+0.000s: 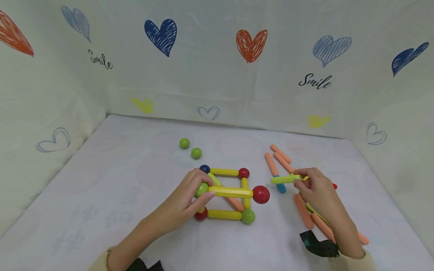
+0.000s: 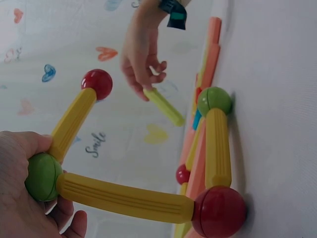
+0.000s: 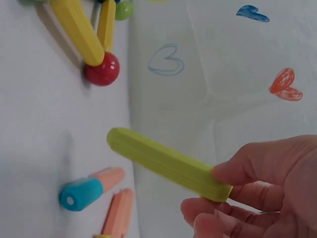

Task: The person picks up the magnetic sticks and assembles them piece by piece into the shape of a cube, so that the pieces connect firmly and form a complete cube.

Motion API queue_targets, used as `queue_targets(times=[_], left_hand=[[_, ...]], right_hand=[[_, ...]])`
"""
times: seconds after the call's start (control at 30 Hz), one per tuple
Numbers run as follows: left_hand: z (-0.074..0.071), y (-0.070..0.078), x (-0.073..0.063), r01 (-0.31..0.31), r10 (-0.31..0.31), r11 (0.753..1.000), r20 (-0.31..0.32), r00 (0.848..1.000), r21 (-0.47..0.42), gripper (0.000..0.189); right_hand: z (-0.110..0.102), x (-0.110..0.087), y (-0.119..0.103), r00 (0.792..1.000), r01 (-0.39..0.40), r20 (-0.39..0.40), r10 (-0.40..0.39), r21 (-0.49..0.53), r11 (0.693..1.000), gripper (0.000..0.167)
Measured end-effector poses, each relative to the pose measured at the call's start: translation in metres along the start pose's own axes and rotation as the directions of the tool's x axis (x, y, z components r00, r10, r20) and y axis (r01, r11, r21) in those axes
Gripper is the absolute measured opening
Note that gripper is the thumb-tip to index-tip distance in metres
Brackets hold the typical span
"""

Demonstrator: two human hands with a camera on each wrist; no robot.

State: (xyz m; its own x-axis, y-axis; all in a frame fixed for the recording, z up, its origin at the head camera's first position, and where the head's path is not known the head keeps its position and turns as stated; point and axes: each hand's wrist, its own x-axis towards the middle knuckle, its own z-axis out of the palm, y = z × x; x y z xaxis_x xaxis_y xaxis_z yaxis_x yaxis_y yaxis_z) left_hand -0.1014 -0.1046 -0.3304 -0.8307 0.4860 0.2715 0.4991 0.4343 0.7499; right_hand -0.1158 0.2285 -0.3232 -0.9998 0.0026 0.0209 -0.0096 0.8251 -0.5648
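My left hand (image 1: 184,197) pinches a green ball (image 2: 43,177) at a raised corner of a ball-and-rod frame. From that ball a raised yellow rod (image 1: 234,192) reaches to a red ball (image 1: 261,194), and another yellow rod (image 2: 126,198) slopes down to a red ball (image 2: 219,212) at the base. The base square on the table has a blue ball (image 1: 204,169), a second red ball (image 1: 243,173) and a green ball (image 1: 248,216) at its other corners. To the right, my right hand (image 1: 318,192) pinches a lime-green rod (image 3: 168,166) by one end, its free end pointing toward the frame.
Two loose green balls (image 1: 196,153) lie behind the frame. Several orange rods (image 1: 303,211) are scattered under and around the right hand, with a blue rod (image 1: 281,187) among them. Another orange rod (image 1: 235,204) lies inside the base square. A white curtain with hearts closes off the back.
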Motion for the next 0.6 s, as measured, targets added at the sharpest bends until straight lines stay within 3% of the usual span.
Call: queue_targets(times=[0.17, 0.33, 0.6], left_hand=[[0.0, 0.001, 0.0, 0.009, -0.009, 1.0, 0.0, 1.0, -0.013, 0.017], [0.0, 0.0, 0.0, 0.008, -0.008, 1.0, -0.002, 1.0, -0.017, 0.017], [0.0, 0.0, 0.001, 0.016, -0.016, 1.0, -0.004, 1.0, -0.015, 0.017]], right_hand=[[-0.002, -0.011, -0.014, 0.986, 0.161, -0.043, -0.158, 0.084, 0.983, 0.024], [0.002, -0.021, -0.027, 0.935, 0.354, -0.02, -0.355, 0.14, 0.924, 0.019], [0.013, -0.025, -0.041, 0.915, 0.359, 0.144, -0.378, 0.139, 0.923, 0.019]])
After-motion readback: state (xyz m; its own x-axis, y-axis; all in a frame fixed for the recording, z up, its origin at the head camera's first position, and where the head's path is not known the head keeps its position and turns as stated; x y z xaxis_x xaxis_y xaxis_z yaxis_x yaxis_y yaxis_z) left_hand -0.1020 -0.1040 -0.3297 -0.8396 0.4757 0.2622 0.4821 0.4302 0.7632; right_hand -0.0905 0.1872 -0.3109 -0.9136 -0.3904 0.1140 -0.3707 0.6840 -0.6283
